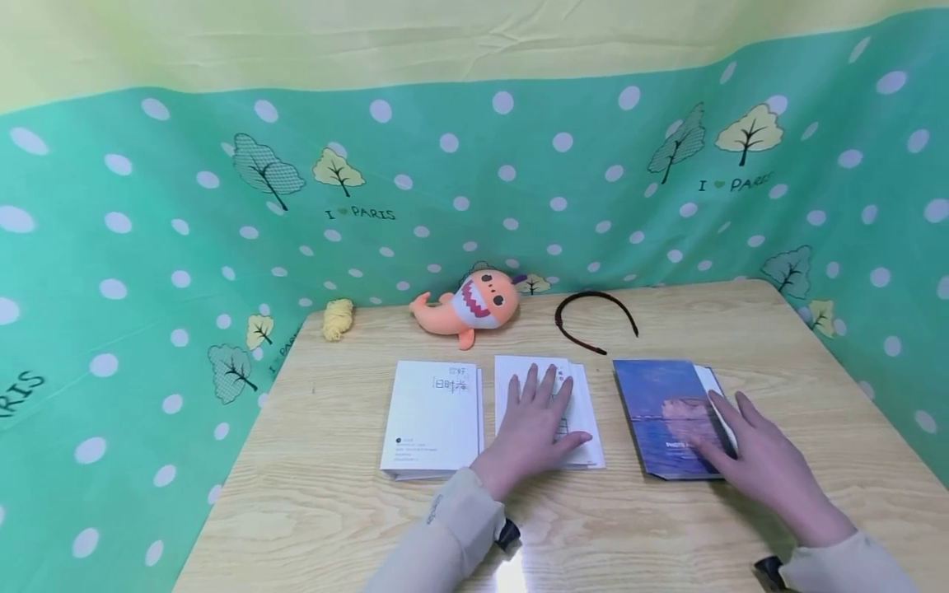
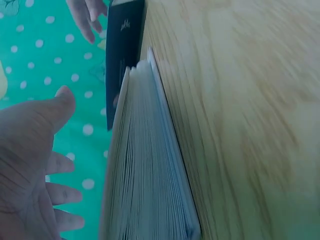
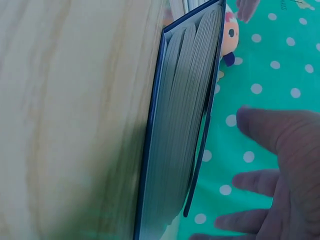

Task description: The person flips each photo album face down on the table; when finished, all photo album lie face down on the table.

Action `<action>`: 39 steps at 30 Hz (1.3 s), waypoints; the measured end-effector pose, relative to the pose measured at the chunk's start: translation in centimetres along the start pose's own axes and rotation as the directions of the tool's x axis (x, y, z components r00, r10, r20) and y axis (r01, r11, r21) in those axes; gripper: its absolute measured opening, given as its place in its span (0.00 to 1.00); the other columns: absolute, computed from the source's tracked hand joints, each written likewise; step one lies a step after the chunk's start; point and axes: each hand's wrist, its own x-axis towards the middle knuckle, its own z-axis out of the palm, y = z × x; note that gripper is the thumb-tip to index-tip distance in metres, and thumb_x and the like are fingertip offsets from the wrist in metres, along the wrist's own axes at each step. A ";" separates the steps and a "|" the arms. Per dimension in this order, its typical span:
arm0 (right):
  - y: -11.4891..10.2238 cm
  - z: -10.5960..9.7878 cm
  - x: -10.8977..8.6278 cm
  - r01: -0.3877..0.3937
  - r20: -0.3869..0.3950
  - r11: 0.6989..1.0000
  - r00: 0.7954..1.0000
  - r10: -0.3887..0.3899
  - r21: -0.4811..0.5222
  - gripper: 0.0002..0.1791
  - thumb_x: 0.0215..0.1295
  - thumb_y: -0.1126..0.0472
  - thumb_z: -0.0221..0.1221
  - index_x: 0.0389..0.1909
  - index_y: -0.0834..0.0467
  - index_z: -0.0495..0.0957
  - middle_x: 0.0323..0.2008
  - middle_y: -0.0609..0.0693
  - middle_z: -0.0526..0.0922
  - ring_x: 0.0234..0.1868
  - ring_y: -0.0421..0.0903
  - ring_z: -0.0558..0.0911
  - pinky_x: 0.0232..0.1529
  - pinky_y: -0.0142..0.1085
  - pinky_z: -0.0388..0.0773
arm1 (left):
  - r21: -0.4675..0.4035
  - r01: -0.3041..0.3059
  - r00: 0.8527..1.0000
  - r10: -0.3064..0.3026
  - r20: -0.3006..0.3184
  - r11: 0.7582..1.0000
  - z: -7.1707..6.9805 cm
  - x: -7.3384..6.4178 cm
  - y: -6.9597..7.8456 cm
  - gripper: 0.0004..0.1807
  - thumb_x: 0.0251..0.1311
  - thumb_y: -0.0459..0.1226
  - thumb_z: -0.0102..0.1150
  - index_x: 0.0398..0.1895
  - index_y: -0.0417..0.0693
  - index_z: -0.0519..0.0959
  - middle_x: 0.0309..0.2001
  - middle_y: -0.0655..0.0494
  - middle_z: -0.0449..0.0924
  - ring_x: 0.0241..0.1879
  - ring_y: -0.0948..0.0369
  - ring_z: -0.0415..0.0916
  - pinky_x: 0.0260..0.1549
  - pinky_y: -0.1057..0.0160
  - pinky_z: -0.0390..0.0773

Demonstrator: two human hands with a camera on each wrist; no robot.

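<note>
1. As I view the tabletop (image 1: 319, 461) remotely, the left white album (image 1: 430, 424), the middle white album (image 1: 577, 416) and the blue album (image 1: 660, 403) lie in a row, ordered from its left edge toward its right.
2. Over the middle white album, the left hand (image 1: 530, 424) spreads its fingers wide and grips nothing; the left wrist view shows it apart from the cover.
3. Above the blue album's side toward the tabletop's right edge, the right hand (image 1: 759, 453) holds nothing, thumb and fingers parted.
4. Handling, in my judgement: thick page blocks in stiff boards, moderately heavy; smooth covers may slip, corners may dent. The right wrist view shows the blue cover standing slightly off its pages, so lifting by that cover alone could make it gape.
5. Hold, as I would choose it: thumb above, fingers beneath, both boards pinched together with the pages.
6. Toward the far edge: shark toy (image 1: 474, 305), headband (image 1: 558, 317), yarn (image 1: 338, 319).
</note>
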 end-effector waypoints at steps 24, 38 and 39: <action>0.8 -0.3 -0.2 -0.224 0.110 0.968 0.971 0.212 0.114 0.44 0.71 0.39 0.49 0.66 0.76 0.59 0.57 0.81 0.66 0.55 0.80 0.66 0.49 0.69 0.66 | 0.077 -0.181 0.981 0.175 0.087 0.980 2.2 3.4 5.6 0.55 0.52 0.74 0.47 0.75 0.48 0.58 0.71 0.43 0.60 0.70 0.49 0.59 0.69 0.57 0.57; 2.3 -1.7 0.5 -0.404 0.293 0.781 0.910 0.292 0.476 0.44 0.77 0.44 0.40 0.70 0.79 0.40 0.67 0.83 0.45 0.66 0.78 0.51 0.62 0.66 0.57 | 0.079 -0.174 0.976 0.161 0.148 0.982 2.4 3.6 6.5 0.53 0.56 0.72 0.44 0.76 0.46 0.55 0.73 0.49 0.58 0.71 0.53 0.57 0.67 0.55 0.60; 2.4 -1.7 0.5 -0.419 0.308 0.758 0.904 0.297 0.500 0.44 0.77 0.44 0.39 0.71 0.78 0.38 0.67 0.83 0.44 0.66 0.78 0.52 0.62 0.65 0.58 | 0.075 -0.172 0.976 0.159 0.151 0.982 2.5 3.6 6.5 0.53 0.56 0.72 0.44 0.76 0.46 0.55 0.73 0.49 0.57 0.71 0.53 0.57 0.67 0.55 0.60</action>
